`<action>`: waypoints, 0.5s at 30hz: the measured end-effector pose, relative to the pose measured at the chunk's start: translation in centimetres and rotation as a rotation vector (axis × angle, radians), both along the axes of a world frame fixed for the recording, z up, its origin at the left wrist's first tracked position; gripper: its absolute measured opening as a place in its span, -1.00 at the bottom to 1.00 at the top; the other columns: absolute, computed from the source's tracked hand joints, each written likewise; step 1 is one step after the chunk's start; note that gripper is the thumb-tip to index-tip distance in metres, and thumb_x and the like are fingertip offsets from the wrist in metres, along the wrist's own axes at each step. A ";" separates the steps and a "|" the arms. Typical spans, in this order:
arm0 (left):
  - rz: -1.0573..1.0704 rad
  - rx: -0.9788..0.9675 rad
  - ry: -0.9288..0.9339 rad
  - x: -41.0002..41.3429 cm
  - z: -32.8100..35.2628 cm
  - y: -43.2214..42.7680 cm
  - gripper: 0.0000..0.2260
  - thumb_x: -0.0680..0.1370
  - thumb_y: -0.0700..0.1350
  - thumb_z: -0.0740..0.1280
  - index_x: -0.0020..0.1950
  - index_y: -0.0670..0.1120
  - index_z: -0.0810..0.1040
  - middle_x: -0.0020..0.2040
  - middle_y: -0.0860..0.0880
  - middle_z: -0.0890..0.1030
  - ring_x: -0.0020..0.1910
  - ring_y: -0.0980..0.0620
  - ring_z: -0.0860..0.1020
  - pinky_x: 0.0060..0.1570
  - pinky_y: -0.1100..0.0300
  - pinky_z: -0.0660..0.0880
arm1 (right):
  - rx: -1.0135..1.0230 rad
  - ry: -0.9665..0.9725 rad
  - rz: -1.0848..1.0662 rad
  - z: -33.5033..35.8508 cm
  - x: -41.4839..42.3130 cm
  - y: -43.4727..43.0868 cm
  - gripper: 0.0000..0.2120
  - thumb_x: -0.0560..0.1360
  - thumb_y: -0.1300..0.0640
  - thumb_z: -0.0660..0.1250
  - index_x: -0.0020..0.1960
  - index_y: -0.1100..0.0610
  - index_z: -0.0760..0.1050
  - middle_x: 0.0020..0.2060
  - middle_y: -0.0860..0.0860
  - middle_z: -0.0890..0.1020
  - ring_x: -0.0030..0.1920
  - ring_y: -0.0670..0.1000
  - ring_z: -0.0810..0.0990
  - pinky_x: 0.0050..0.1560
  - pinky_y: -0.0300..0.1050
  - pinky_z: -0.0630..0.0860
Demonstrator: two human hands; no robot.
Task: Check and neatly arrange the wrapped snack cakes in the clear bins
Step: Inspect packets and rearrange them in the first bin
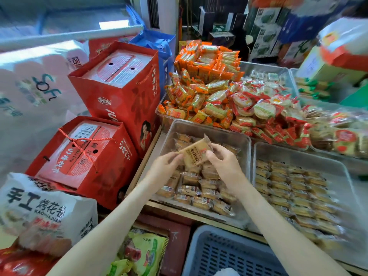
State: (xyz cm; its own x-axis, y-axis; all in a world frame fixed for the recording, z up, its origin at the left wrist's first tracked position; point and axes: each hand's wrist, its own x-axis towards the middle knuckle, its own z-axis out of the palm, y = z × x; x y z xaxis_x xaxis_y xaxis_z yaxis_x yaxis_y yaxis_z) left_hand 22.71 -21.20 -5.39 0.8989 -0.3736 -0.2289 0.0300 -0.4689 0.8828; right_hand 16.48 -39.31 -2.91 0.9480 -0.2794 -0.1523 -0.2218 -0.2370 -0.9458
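The left hand [169, 163] and right hand [222, 162] are holding 1 wrapped snack cake [196, 154] above the left clear bin [209, 127]. The left fingers [178, 156] are pinching its 9 o'clock end and the right fingers [211, 154] its 3 o'clock end.

The slick wrapper is probably risking a slip from so light a pinch, dropping onto the loose cakes [201, 191] and scattering them; squeezing harder may be crushing it.

Those cakes are crowding the bin's 6 o'clock half. At 3 o'clock, the right bin [298, 154] is carrying tight rows [288, 188]. At 12 o'clock, orange packs [199, 92] are overflowing.
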 end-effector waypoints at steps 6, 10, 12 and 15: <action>-0.023 -0.326 0.112 -5.2 6.0 -1.7 -0.86 0.62 -0.19 0.29 -0.11 -0.15 0.58 -0.25 -0.03 0.67 -0.26 0.09 0.64 -0.21 0.27 0.57 | 0.330 -0.145 -0.066 5.1 -8.0 -1.0 -0.64 0.62 0.25 0.18 0.32 -0.09 0.41 -0.04 0.01 0.66 0.02 -0.01 0.64 -0.03 -0.17 0.55; -0.050 -0.359 0.144 -9.5 8.5 -1.6 -0.88 0.60 -0.16 0.32 -0.07 -0.20 0.55 -0.29 -0.05 0.65 -0.32 0.09 0.62 -0.29 0.22 0.57 | 0.371 -0.168 -0.088 5.6 -12.8 -1.0 -0.73 0.61 0.17 0.23 0.27 -0.05 0.44 -0.03 0.02 0.68 0.05 0.09 0.65 0.07 0.07 0.56; -0.081 -0.364 0.167 -11.6 9.5 -1.6 -0.88 0.60 -0.15 0.33 -0.08 -0.19 0.52 -0.32 -0.05 0.64 -0.35 0.08 0.60 -0.33 0.21 0.55 | 0.422 -0.187 -0.124 5.6 -14.6 -0.7 -0.77 0.62 0.14 0.21 0.26 0.00 0.44 -0.03 0.03 0.68 0.07 0.10 0.65 0.06 0.07 0.56; -0.100 -0.323 0.066 -14.4 10.1 -1.6 -0.88 0.61 -0.21 0.29 -0.13 -0.16 0.45 -0.34 -0.07 0.62 -0.39 0.05 0.54 -0.39 0.25 0.48 | 0.581 -0.216 -0.161 5.6 -16.9 -0.5 -0.75 0.62 0.10 0.17 0.26 0.08 0.47 0.01 0.12 0.68 0.05 0.13 0.65 -0.03 -0.02 0.55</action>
State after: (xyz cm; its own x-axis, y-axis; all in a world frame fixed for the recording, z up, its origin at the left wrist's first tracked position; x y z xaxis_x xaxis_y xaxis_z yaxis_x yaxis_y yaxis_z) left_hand 8.34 -22.77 4.67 0.8416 -0.5214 -0.1410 0.0603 -0.1687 0.9838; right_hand -0.45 -39.77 2.65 0.9273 -0.3500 -0.1324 -0.0023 0.3486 -0.9373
